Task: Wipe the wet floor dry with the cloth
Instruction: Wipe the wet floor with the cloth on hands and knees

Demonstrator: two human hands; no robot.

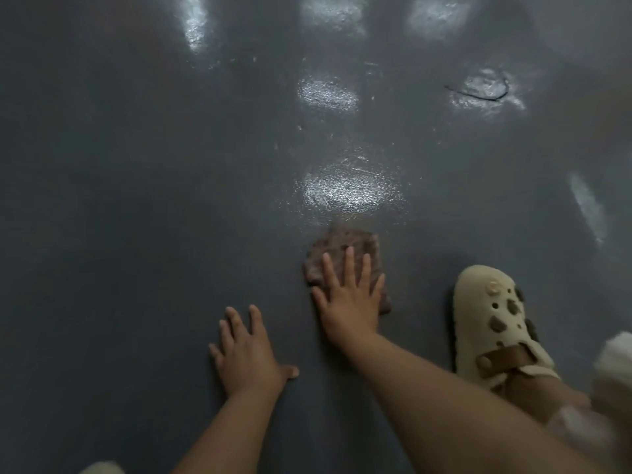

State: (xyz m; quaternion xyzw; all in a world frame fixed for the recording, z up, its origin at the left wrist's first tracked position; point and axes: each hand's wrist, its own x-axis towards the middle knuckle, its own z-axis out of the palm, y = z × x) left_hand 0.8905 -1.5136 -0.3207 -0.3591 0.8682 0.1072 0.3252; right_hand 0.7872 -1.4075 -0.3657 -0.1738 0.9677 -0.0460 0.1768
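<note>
Brown cloth (342,254), soft and likely light, lies under the flat-fingered right hand (349,299) on the floor (136,200); left hand (248,354) spreads flat, empty.

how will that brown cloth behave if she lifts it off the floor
The cloth looks soft and crumpled under the flat right hand, so it would probably droop, not hold shape. It sits by glistening patches on the floor, so it may be damp and somewhat heavier.

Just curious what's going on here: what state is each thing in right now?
Cloth: bunched, flat on the floor, under the right hand.
Right hand: fingers straight, pressing the cloth.
Left hand: spread flat on the floor.
Floor: glossy wet patches ahead.
Clog: worn, on the floor.
</note>
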